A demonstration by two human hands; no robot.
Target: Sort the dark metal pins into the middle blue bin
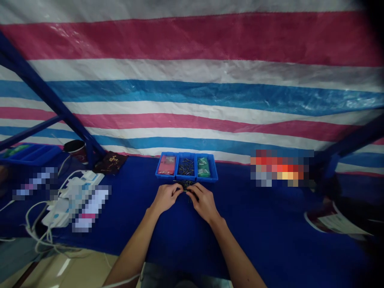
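Observation:
On the blue tabletop, a small pile of thin dark screw-like pieces lies just in front of three joined blue bins. My left hand is at the pile's left side, its thumb and fingers pinched together. From the right, my right hand comes in with bent fingers closed at the tips. Between the two sets of fingertips shows one thin screw-like piece, too small to name surely. More such dark pieces fill the middle bin. A pink packet lies in the left bin, green and clear packets in the right bin.
To the left lie a white power strip with tangled cables, a dark brown packet, a cup and another blue tray. A cup lies on its side at right. Striped sheeting hangs behind the table.

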